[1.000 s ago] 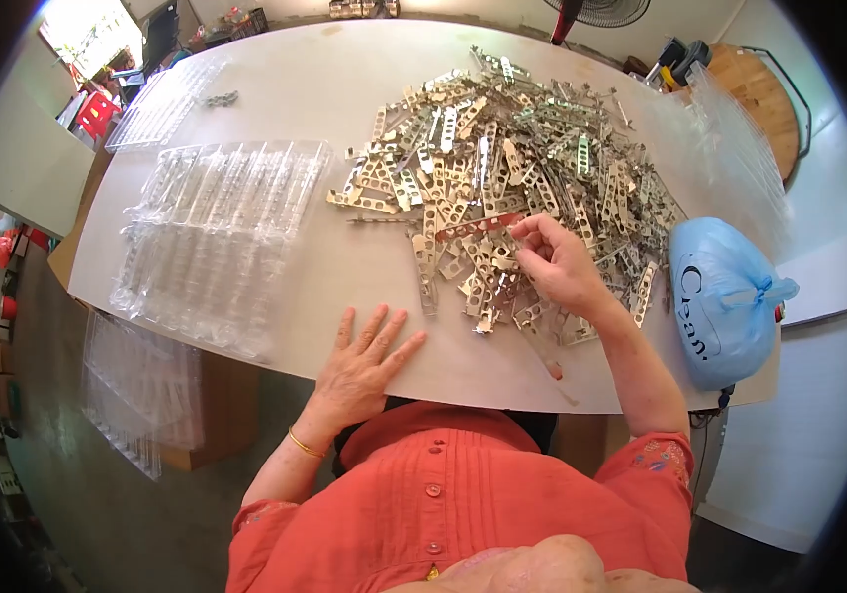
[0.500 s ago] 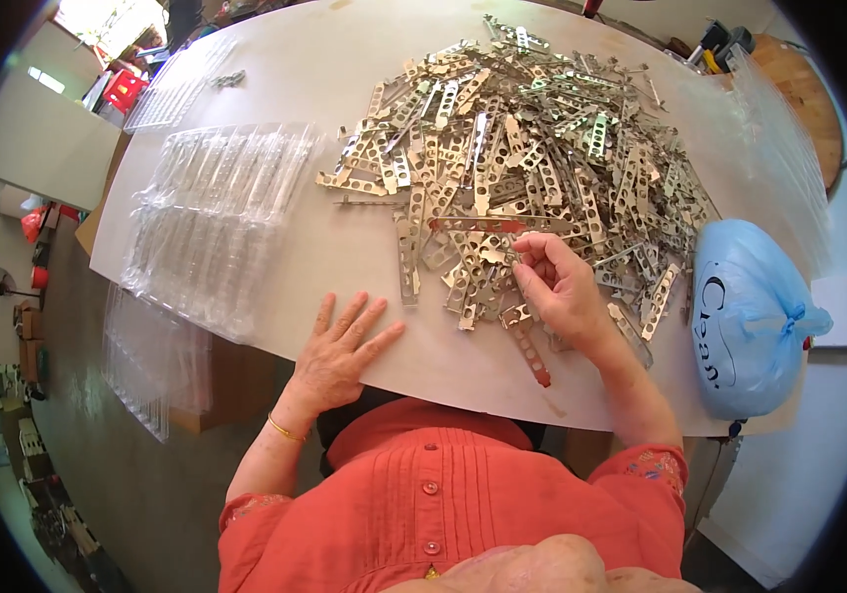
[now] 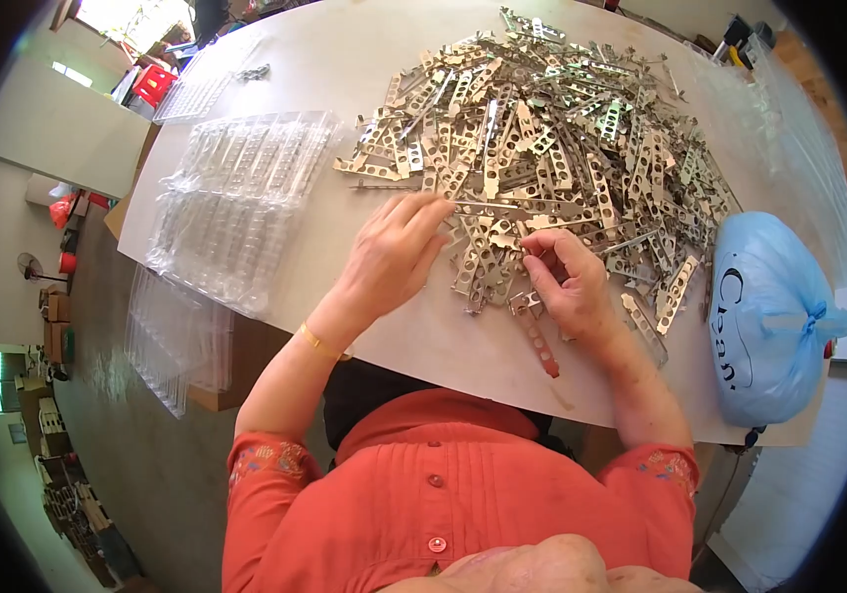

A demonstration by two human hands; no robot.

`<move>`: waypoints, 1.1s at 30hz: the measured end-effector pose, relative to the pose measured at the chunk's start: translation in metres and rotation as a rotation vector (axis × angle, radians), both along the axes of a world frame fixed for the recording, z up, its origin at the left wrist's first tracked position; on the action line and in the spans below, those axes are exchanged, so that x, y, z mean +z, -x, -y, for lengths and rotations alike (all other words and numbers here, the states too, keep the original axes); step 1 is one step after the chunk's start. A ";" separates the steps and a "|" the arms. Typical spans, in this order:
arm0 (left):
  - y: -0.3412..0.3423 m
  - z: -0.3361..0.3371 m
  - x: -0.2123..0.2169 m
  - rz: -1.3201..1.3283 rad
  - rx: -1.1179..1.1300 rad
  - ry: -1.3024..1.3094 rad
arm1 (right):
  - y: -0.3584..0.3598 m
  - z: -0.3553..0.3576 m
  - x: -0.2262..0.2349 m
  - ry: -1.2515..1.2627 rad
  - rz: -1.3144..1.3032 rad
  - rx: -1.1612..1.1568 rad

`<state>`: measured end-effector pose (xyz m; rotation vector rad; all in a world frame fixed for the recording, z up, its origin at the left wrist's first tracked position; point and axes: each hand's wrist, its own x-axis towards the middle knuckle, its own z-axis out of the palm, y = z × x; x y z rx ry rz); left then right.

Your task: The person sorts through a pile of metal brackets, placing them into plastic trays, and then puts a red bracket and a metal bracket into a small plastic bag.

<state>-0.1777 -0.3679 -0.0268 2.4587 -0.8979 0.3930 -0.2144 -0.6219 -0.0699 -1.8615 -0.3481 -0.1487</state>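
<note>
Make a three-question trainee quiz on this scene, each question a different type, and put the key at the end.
1. True or false: the blue plastic bag sits to the right of the pile of metal strips.

2. Which hand has the gold bracelet at its wrist?
a) left
b) right
c) both

3. Fill in the blank: on the table, left of the pile, lie ridged, clear plastic ____.

Key
1. True.
2. a, the left hand.
3. Trays.
</note>
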 end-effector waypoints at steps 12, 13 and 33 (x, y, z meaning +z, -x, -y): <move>-0.025 0.021 -0.014 -0.160 -0.046 0.089 | 0.004 0.001 0.008 0.146 0.254 -0.011; -0.020 0.021 -0.012 -0.259 -0.008 0.185 | 0.004 0.002 0.009 0.159 0.311 -0.037; 0.037 0.036 -0.036 -1.633 -0.198 1.349 | 0.017 -0.003 0.004 -0.103 0.005 0.083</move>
